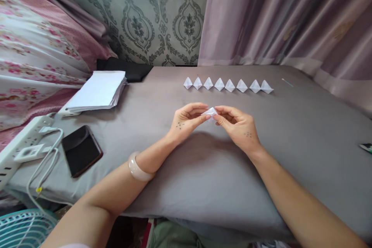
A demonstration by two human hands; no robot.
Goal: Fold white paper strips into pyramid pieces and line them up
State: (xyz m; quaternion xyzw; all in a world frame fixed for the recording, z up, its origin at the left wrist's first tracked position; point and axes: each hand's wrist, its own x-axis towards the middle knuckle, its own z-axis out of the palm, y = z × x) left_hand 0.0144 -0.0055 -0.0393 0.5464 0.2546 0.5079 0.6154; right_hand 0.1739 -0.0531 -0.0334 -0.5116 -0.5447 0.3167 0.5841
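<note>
A small white folded paper piece (209,112) is held above the grey-covered table (293,131), pinched from both sides. My left hand (187,119) grips its left end between thumb and fingers. On the other end, my right hand (236,124) closes with thumb and fingertips. The fingers hide part of the paper. Beyond my hands stands a row of several white folded paper boats (219,84), each with a pointed peak.
At the left lie a stack of white paper (97,89), a black phone (82,150) and a white power strip (27,139) with a cable (43,166). A thin white stick (287,82) lies far right. A teal fan (26,228) stands at lower left.
</note>
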